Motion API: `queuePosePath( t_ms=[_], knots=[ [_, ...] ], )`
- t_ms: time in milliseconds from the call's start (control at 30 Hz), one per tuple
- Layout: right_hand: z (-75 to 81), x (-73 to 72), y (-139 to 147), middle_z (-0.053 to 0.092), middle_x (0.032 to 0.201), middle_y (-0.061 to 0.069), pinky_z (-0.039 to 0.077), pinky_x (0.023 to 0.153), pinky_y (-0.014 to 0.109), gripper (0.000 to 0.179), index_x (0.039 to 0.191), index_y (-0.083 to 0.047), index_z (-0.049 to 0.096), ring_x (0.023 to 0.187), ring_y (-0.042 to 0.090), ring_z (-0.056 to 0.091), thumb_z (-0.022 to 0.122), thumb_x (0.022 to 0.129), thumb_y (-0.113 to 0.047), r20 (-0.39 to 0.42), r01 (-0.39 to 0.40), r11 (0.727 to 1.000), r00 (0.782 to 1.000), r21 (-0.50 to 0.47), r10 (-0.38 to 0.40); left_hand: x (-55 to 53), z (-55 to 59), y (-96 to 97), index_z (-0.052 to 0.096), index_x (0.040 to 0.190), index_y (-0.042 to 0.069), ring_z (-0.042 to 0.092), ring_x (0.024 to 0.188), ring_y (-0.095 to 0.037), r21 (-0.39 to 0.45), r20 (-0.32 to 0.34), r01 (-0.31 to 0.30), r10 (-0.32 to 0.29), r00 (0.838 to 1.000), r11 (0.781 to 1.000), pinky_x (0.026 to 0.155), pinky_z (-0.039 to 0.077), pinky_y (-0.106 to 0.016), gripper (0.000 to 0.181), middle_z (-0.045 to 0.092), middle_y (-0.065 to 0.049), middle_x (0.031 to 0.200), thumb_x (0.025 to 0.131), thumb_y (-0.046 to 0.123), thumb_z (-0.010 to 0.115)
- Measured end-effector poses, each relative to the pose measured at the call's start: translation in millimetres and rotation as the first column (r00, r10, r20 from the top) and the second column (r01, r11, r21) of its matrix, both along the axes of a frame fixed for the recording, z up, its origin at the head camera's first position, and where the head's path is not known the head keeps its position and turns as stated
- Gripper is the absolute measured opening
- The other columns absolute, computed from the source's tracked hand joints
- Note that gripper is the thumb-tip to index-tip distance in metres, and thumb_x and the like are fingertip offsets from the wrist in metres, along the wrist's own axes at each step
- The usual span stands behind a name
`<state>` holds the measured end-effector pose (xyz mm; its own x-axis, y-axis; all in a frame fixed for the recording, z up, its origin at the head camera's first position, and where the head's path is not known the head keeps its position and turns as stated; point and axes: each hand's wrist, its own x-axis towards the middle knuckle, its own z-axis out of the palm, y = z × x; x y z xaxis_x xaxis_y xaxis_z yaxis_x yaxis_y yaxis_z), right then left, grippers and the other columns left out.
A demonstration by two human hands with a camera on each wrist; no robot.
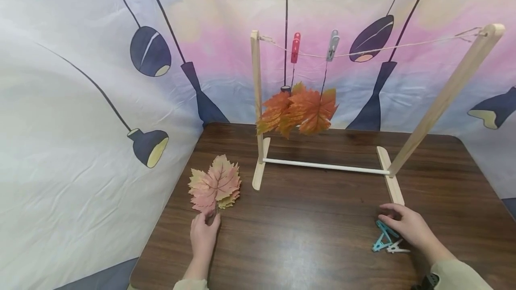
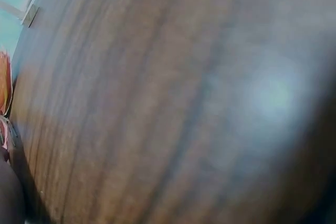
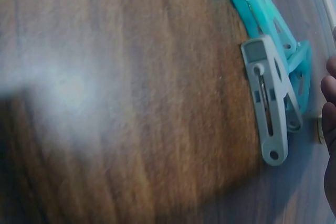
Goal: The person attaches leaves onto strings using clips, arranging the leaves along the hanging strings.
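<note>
A small stack of pale pink-and-yellow maple leaves lies on the left of the table. My left hand is at its stems, with a gap showing between thumb and forefinger; contact with the stems is unclear. To the right, my right hand hovers over a small pile of clothespins, fingers loosely bent and holding nothing. The pile has teal clothespins and a grey-white clothespin. Orange maple leaves hang by their stems from a red clothespin and a grey clothespin on a string.
The string runs between two wooden posts of a stand. A white rod joins its wooden feet. All of it stands on a dark wood table, before a cloth backdrop printed with lamps.
</note>
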<state>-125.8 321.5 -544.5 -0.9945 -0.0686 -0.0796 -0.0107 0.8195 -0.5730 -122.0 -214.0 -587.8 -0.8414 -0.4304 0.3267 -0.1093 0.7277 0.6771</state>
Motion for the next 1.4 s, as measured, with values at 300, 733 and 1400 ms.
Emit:
queuePosePath(
  t_ms=[300,733,1400],
  knots=[
    [-2.4,13.6,8.3,0.060,0.085,-0.001,0.041,0.061,0.031,0.042,0.114,-0.005,0.063,0.075,0.013,0.052,0.063,0.088,-0.038,0.033,-0.023,1.000,0.999,-0.007,0.023,-0.9,4.3,4.6,0.067,0.095,-0.001,0.054,0.087,-0.034,-0.052,-0.018,0.060,-0.061,0.998,0.997,0.079,0.041,-0.045,0.025,0.065,-0.015,0.090,0.074,0.009,0.076],
    [-17.8,24.5,5.6,0.061,0.097,-0.002,0.044,0.062,0.024,0.027,0.103,-0.015,0.067,0.076,-0.002,0.051,0.072,0.082,-0.031,-0.114,-0.064,0.998,0.992,-0.028,0.060,-6.5,3.8,-3.9,0.068,0.100,-0.001,0.051,0.083,-0.034,-0.064,0.049,0.053,-0.050,0.998,0.997,0.075,0.038,-0.045,0.030,0.064,-0.014,0.088,0.075,0.013,0.076],
    [-26.4,31.0,1.2,0.059,0.098,0.000,0.042,0.061,0.024,0.029,0.104,-0.012,0.067,0.075,0.001,0.048,0.073,0.081,-0.029,-0.116,-0.007,1.000,0.993,-0.023,0.004,-1.9,4.1,1.1,0.065,0.081,-0.002,0.048,0.074,-0.030,-0.028,0.036,-0.024,0.025,0.999,0.999,0.071,0.035,-0.043,0.006,0.056,-0.009,0.072,0.077,0.002,0.066]
  ],
)
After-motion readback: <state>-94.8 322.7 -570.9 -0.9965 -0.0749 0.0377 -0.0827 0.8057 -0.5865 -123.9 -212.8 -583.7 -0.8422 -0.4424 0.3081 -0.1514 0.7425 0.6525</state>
